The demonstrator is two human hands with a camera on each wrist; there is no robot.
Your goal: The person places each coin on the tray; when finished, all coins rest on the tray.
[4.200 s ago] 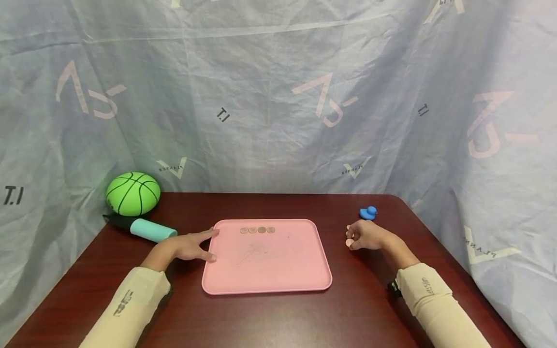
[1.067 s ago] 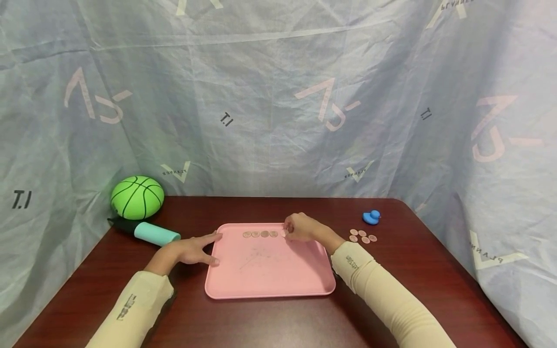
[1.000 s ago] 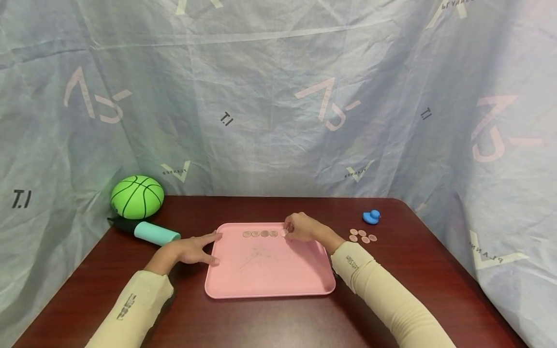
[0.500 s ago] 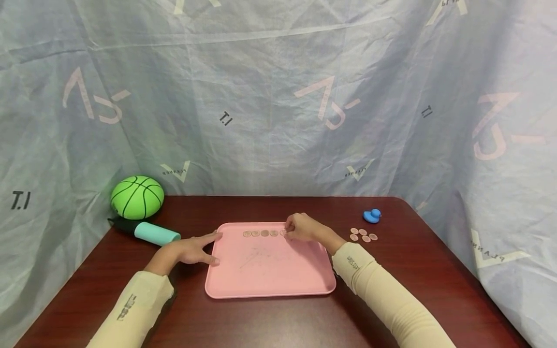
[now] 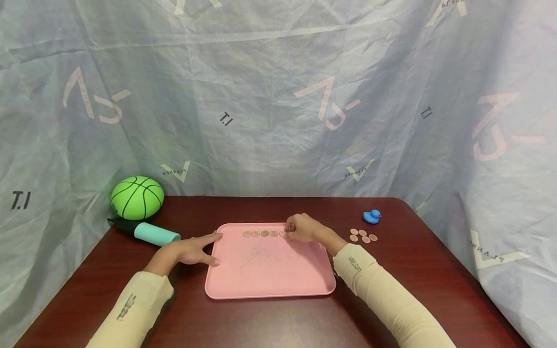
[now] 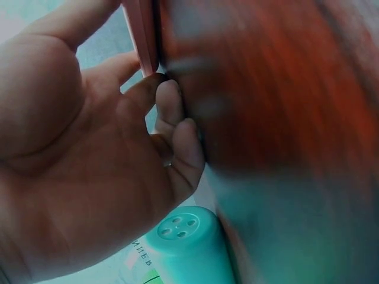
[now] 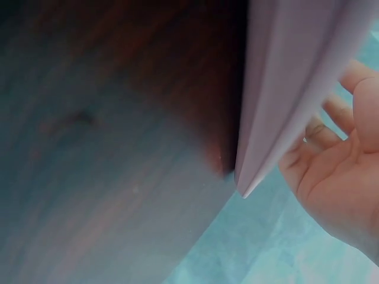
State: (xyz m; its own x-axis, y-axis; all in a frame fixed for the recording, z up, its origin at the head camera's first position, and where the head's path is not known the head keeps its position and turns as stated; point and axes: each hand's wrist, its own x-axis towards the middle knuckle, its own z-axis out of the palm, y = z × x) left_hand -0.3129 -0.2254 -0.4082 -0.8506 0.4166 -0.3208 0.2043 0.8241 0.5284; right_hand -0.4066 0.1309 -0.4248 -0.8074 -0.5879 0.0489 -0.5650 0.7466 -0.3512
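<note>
In the head view a pink tray (image 5: 270, 275) lies on the dark red table. Several coins (image 5: 265, 234) form a row along its far side. At the row's right end, my right hand (image 5: 303, 228) pinches a coin (image 5: 282, 234) between thumb and fingers, low over the tray and beside its neighbour. My left hand (image 5: 188, 250) rests at the tray's left rim, thumb and index finger spread apart and touching it. The left wrist view shows the smaller fingers (image 6: 188, 148) bent beside the tray edge. In the right wrist view the tray wall (image 7: 284, 89) hides the right fingertips.
Several loose coins (image 5: 363, 237) lie right of the tray, with a blue rubber duck (image 5: 372, 216) behind them. At the left are a green ball (image 5: 137, 197) and a turquoise cylinder with a black end (image 5: 156, 234). Grey cloth (image 5: 261, 145) hangs around the table.
My right hand has come left from the loose coins to the tray, bringing a coin to the row's right end. That coin has since slid slightly left. My left hand stays at the rim.
</note>
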